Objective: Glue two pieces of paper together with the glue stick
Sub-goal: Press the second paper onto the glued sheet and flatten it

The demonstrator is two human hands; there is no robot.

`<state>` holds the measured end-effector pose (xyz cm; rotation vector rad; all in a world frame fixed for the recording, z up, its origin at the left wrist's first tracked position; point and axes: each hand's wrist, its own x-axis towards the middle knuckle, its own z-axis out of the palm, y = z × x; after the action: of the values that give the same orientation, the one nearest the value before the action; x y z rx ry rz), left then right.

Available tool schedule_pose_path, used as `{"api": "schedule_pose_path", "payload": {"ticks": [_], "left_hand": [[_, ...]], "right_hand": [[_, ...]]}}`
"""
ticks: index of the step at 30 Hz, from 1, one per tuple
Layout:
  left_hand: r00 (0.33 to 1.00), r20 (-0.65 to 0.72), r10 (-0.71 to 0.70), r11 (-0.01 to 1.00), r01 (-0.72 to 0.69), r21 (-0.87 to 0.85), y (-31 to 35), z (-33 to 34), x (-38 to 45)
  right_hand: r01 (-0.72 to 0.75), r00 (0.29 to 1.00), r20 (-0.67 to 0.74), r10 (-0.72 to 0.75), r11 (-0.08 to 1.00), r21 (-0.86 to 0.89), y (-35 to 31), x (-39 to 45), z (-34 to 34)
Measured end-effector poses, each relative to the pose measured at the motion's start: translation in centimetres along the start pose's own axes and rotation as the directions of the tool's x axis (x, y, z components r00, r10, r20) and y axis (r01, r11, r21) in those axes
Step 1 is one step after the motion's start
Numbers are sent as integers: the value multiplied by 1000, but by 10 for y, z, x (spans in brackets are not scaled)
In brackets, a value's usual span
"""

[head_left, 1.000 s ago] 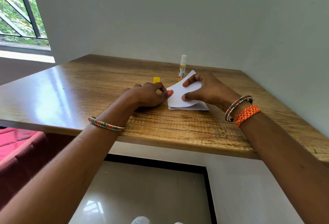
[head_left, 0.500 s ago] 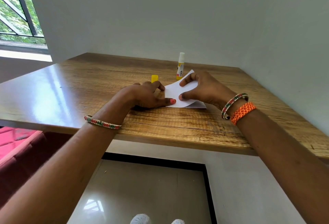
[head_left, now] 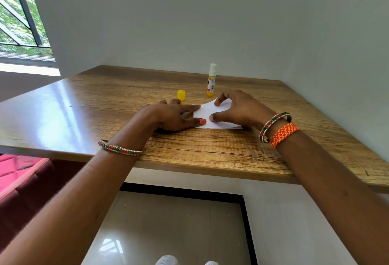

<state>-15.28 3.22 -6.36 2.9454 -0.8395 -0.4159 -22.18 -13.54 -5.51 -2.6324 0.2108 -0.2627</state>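
Left hand (head_left: 174, 117) flat on bench (head_left: 105, 117), fingers straight, fingertips and thumb pressing left edge of white paper (head_left: 205, 114). Right hand (head_left: 242, 107) arched over paper, fingertip and thumb tip pressing down on it, fingers bent but not wrapped round anything. Paper thin, white, far corner lifted a little; a lower edge peeking out at right, so seemingly two sheets stacked, count hard to confirm under the hands. One glue stick (head_left: 211, 80) upright just beyond right hand, uncapped, white glue column on top, white and yellow labelled tube, print too small to read. One yellow cap (head_left: 181, 95) standing on bench just behind left hand, apart from stick. Three wrist bands: one beaded red-green bangle (head_left: 120, 149) on left wrist, one matching bangle (head_left: 273, 125) plus one orange woven band (head_left: 284, 134) on right. Bench wood-grain, glossy, glare at left, right end cut off by frame. Below: grey tiled floor (head_left: 168, 233), two white shoe tips cut off at bottom edge. Red fabric at left, partly out of frame. Barred window (head_left: 19, 12) upper left, greenery outside blurred.
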Motion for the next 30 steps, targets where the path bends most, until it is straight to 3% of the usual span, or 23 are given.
{"api": "schedule_pose_path", "payload": {"ticks": [6,10,13,18,23,30], "left_hand": [[1000,-6,2,1000,-2,-1,0,1,-1],[1000,-9,3,1000,-3,0,-1,0,-1],[1000,-8,9,1000,-9,0,-1,0,-2],[1000,-11,2,1000,-2,3,-1,0,-3],[1000,-7,8,1000,-8,5,0,0,-5],[1000,-10,14,1000,-14,22,-2,2,-3]], "right_hand": [[-87,990,86,108,973,-215,5,5,-1],[-88,986,119,115,974,-209,4,4,-2],[-21,985,165,57,978,-209,-1,-1,0],[129,961,276,-17,911,-392,-7,-8,18],[201,948,306,-92,916,-346,-11,-13,20],[110,941,337,34,910,-399,-5,-6,18]]}}
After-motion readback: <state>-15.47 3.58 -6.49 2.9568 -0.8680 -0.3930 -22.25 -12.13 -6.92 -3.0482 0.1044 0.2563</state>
